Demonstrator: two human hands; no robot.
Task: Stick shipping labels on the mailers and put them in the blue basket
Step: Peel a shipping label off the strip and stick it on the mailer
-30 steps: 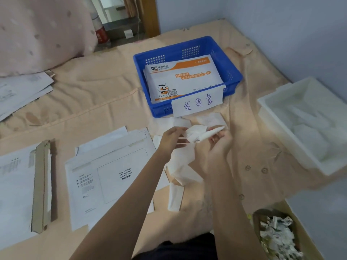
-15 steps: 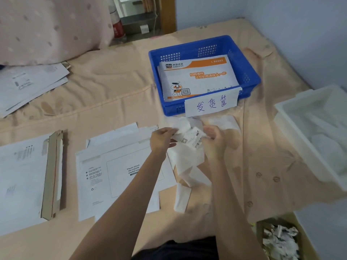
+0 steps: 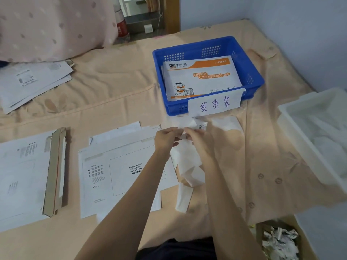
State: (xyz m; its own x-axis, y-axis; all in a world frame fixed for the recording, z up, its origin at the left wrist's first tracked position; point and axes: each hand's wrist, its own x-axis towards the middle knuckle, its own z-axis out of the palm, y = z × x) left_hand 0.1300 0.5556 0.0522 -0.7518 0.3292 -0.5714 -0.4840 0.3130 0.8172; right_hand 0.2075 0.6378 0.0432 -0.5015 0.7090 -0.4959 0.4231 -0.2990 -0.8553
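My left hand (image 3: 166, 138) and my right hand (image 3: 200, 136) meet in front of the blue basket (image 3: 251, 72), both pinching a white shipping label (image 3: 195, 125) with its backing strip hanging down (image 3: 189, 166). The label is blurred. Left of my arms, a white mailer (image 3: 116, 171) with a printed waybill box lies face up on a small stack. The basket holds an orange and white mailer (image 3: 202, 79) and carries a handwritten paper tag on its front wall.
A white tray (image 3: 293, 117) stands at the right. More mailers lie at the far left (image 3: 28, 81) and near left, with a cardboard strip (image 3: 54, 171) on them. A box of paper scraps (image 3: 279, 241) sits at the bottom right. A loose backing strip (image 3: 184, 197) lies on the sheet.
My hands have drawn closer together over the label, which has shifted slightly toward the basket. The camera view has moved, so everything sits further right in frame.
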